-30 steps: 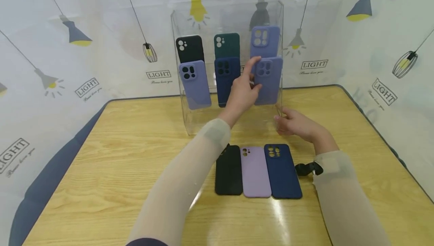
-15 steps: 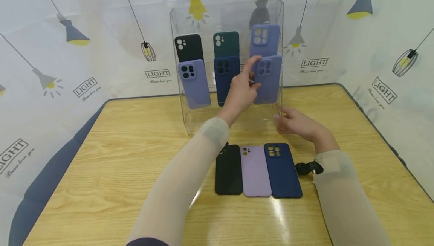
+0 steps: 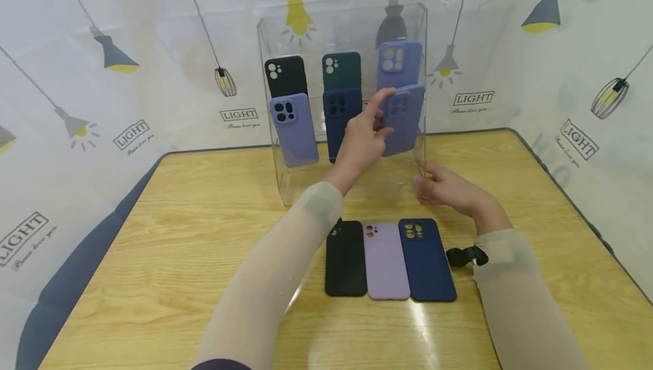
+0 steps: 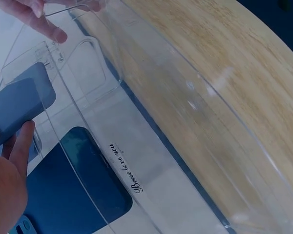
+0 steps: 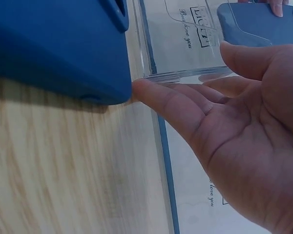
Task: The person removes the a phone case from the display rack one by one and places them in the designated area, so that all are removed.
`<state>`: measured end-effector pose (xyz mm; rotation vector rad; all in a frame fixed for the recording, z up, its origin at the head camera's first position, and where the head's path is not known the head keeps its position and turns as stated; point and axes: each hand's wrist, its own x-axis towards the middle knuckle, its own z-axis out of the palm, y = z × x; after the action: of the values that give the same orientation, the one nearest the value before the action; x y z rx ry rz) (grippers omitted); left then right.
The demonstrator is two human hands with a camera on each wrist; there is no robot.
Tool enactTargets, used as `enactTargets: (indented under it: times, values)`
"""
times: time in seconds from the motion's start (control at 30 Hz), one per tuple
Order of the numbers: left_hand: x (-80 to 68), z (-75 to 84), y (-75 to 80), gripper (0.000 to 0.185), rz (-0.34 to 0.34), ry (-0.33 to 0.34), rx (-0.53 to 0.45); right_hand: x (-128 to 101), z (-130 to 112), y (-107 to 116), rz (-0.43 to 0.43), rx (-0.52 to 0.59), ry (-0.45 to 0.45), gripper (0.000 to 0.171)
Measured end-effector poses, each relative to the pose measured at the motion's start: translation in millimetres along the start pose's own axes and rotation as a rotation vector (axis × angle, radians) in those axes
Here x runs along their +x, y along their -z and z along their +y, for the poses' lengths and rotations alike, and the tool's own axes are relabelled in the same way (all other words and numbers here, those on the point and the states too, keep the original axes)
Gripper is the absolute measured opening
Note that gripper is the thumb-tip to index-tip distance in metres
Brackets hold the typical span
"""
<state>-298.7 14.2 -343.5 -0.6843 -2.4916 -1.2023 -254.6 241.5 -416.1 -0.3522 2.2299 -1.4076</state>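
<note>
A clear acrylic display stand (image 3: 367, 188) stands at the back of the table and holds phone cases in two rows. At its lower right, my left hand (image 3: 359, 137) holds a lavender phone case (image 3: 406, 129) by its left side, index finger on the top edge. The case leans a little sideways. In the left wrist view, fingers pinch that case (image 4: 24, 100) behind the clear panel. My right hand (image 3: 451, 188) grips the stand's lower right edge; in the right wrist view, the stand's edge (image 5: 190, 74) lies between thumb and fingers.
A black case (image 3: 346, 259), a pink-purple case (image 3: 386, 262) and a navy case (image 3: 427, 259) lie side by side on the table (image 3: 178, 245). The stand also bears a black case (image 3: 287, 75), a green case (image 3: 342, 69) and several others. A lamp-patterned backdrop (image 3: 168, 92) surrounds the table.
The lavender case in my left hand has tilted, its bottom shifting left and its right side coming away from the stand's right wall. My right hand stays at the stand's edge.
</note>
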Motion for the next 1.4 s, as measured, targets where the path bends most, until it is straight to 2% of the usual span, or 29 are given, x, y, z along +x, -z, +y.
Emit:
enactTargets:
  times: [0.13,0.23,0.37,0.5,0.63,0.73,0.93,1.03,1.13,1.23,1.4]
  values:
    - [-2.0,2.1,3.3,0.076,0.070,-0.061,-0.043,0,1,-1,-0.004,-0.005,0.003,0.079]
    - [-3.1,6.7,6.0,0.076,0.092,-0.105,-0.071,-2,2,0,0.001,0.006,0.002,0.077]
    - [-5.8,14.9,10.9,0.075,0.106,-0.130,-0.094,-3,3,1,-0.008,0.032,0.011,0.074]
    - [-9.6,19.6,16.8,0.072,0.150,-0.151,-0.110,-2,4,2,-0.020,0.052,0.028,0.071]
    - [-14.8,20.8,24.9,0.069,0.204,-0.189,-0.159,-2,2,1,-0.021,0.081,0.027,0.067]
    - [-21.6,19.9,32.4,0.068,0.213,-0.205,-0.218,-1,2,1,-0.022,0.080,0.028,0.068]
    - [-45.1,13.0,49.1,0.074,0.229,-0.162,-0.310,1,3,0,-0.043,0.076,0.050,0.068]
    - [-56.2,7.6,57.2,0.075,0.250,-0.148,-0.329,2,3,0,-0.026,0.058,0.044,0.068]
    - [-67.0,2.5,64.9,0.077,0.244,-0.121,-0.362,2,4,1,-0.003,0.025,0.027,0.069]
    - [-77.8,-1.8,72.6,0.079,0.215,-0.058,-0.417,1,4,1,0.005,0.018,0.018,0.070]
    - [-96.2,-8.8,84.7,0.081,0.131,0.100,-0.517,-1,2,1,0.011,0.011,0.022,0.070]
